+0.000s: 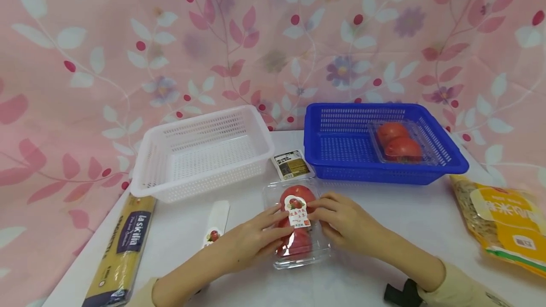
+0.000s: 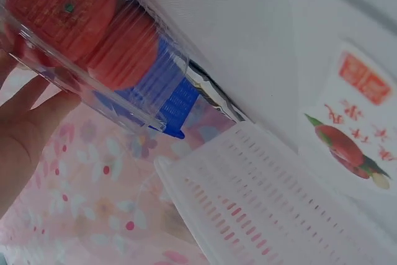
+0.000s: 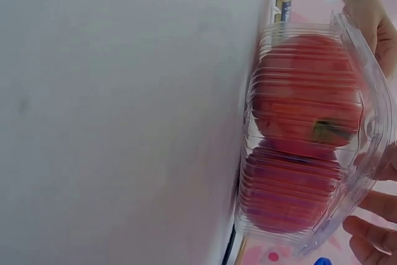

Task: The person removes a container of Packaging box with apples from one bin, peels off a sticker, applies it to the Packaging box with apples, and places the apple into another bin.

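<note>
A clear plastic clamshell box [image 1: 317, 251] with red tomatoes [image 1: 298, 244] inside lies on the white table in front of me. On its lid is a white label [image 1: 297, 210] with a fruit picture and red writing. From the left, my left hand [image 1: 251, 238] rests its fingertips on the lid and the label's edge. My right hand [image 1: 347, 224] touches the label's other edge with slightly bent fingers. Ridged box sides and tomatoes [image 3: 304, 97] show in the right wrist view. Left of the box lies a white strip [image 1: 219, 217] with a similar fruit print, partly behind my left forearm.
Behind stand a white basket [image 1: 204, 174] and a blue basket [image 1: 341, 172]; the blue one holds another box of tomatoes [image 1: 401, 146]. Between them lies a small flat packet [image 1: 292, 165]. Spaghetti [image 1: 121, 245] is at the left, a yellow grain bag [image 1: 507, 217] at the right.
</note>
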A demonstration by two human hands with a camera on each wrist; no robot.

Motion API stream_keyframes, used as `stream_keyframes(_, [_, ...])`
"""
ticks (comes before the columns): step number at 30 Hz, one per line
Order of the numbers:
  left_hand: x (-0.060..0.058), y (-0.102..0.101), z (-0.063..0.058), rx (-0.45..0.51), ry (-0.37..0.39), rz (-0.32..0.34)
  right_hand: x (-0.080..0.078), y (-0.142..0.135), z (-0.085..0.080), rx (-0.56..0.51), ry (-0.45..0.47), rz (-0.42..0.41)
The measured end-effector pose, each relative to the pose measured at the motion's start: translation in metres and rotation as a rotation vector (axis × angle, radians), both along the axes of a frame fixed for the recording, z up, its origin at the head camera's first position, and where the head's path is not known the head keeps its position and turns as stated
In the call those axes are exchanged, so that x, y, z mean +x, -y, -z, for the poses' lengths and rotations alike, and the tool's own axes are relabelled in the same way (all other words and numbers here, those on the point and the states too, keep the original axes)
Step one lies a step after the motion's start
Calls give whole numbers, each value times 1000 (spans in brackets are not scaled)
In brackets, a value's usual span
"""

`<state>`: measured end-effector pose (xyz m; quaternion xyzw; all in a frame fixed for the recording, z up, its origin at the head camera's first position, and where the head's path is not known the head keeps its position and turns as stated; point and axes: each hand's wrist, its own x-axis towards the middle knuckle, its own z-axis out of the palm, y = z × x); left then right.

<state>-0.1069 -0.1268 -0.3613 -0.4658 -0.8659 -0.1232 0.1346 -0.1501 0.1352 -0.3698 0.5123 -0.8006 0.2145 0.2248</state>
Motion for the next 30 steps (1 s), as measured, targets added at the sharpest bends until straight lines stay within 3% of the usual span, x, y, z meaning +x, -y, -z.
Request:
stream_keyframes(5, [4, -1, -2, 119, 135, -96, 0, -4, 2, -9, -3, 104])
stream_keyframes(8, [4, -2, -5, 188, 202, -200, 3, -5, 1, 16, 89, 226])
stream_keyframes(11, [2, -3, -7, 194, 275, -322, 5, -6, -2, 44, 207, 331])
stream_keyframes(15, [-2, -6, -8, 145, 407, -426, 6, -4, -5, 61, 327, 378])
stream_keyframes(20, [-5, -12, -3, 99, 548, -451, 6, 0, -2, 62, 404, 351])
stream_keyframes(30, [-5, -27, 6, 104, 557, -425, 10, 11, 6, 72, 503, 319])
